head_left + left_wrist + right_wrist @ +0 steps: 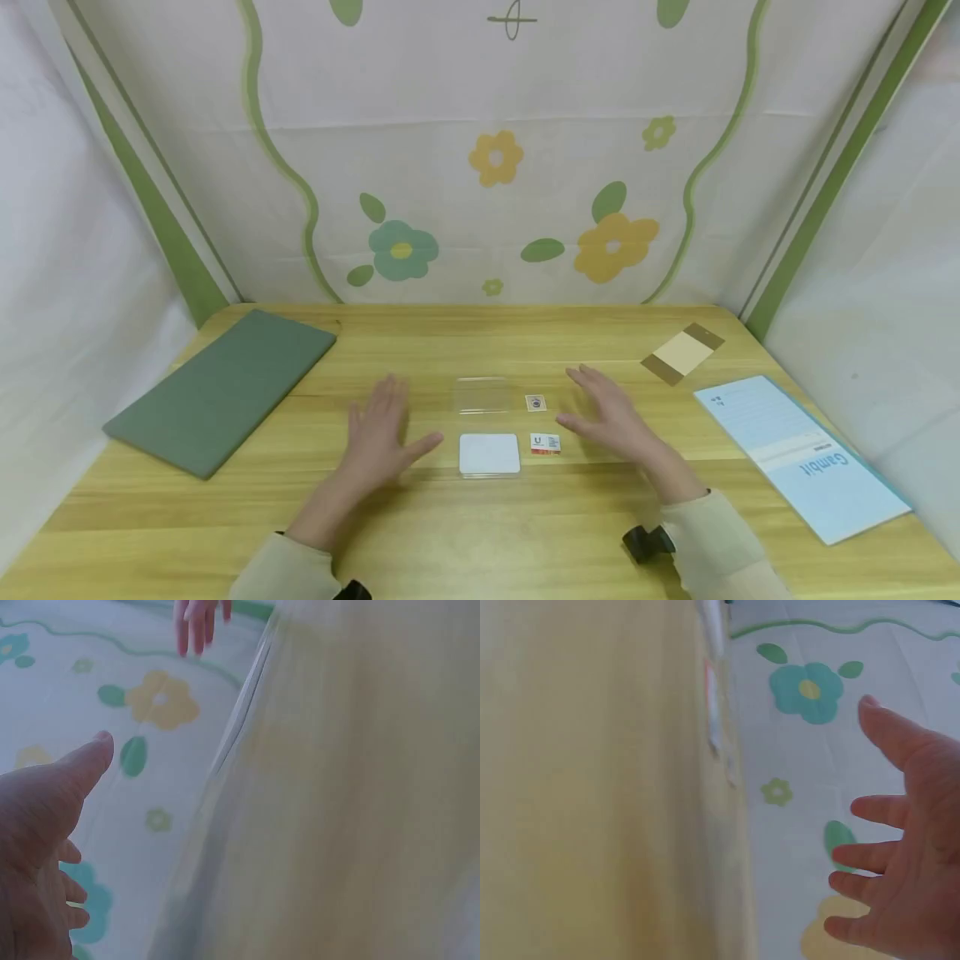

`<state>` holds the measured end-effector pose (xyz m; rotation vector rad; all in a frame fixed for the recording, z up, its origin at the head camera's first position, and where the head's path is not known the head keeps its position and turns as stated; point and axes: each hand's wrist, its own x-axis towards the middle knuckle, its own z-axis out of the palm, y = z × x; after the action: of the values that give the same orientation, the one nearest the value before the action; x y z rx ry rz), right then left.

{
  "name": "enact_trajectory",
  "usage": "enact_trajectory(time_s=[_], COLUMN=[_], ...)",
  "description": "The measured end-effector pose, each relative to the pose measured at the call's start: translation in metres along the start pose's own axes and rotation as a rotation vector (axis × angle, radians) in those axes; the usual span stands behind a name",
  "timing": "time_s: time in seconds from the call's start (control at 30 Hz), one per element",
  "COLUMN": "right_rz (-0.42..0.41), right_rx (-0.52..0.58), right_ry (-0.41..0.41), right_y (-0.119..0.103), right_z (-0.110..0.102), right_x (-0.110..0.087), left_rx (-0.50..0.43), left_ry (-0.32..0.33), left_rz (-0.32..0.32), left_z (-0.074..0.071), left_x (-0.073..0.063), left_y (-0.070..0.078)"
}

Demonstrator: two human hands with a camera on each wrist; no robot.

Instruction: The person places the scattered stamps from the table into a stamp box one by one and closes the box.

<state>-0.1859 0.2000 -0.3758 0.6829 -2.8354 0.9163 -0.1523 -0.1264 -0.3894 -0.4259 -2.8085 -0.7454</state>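
Observation:
My left hand hovers over the table with spread fingers, left of a white rounded card that has a clear edge along its near side. To the right my right hand is also spread in the air and holds nothing. Between the hands, a clear flat plastic piece lies behind the white card. Beside these sit a small stamp-like square and a small printed label. In the wrist views the left palm and the right palm both show empty.
A dark green flat board or folder lies at the left of the wooden table. At the right are a brown and cream card and a light blue pad marked Gambit. White flowered cloth hangs behind.

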Motion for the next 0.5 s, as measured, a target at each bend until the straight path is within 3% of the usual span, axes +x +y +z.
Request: enact_trajectory(time_s=[0.1, 0.23, 0.37, 0.5], right_rz=[0.011, 0.089, 0.148, 0.093], right_rx=[0.136, 0.253, 0.301, 0.241], right_ry=[0.008, 0.008, 0.013, 0.036], right_y=[0.001, 0.004, 0.009, 0.011], right_z=[0.011, 0.023, 0.035, 0.046], right_x=[-0.001, -0.005, -0.010, -0.012], left_rx=[-0.122, -0.237, -0.201, -0.099], left_ry=[-0.005, -0.024, -0.057, -0.066], left_rz=[0.031, 0.048, 0.076, 0.097], left_z=[0.015, 0.032, 0.042, 0.049], left_x=[-0.002, -0.006, -0.010, -0.012], left_y=[0.004, 0.005, 0.006, 0.006])
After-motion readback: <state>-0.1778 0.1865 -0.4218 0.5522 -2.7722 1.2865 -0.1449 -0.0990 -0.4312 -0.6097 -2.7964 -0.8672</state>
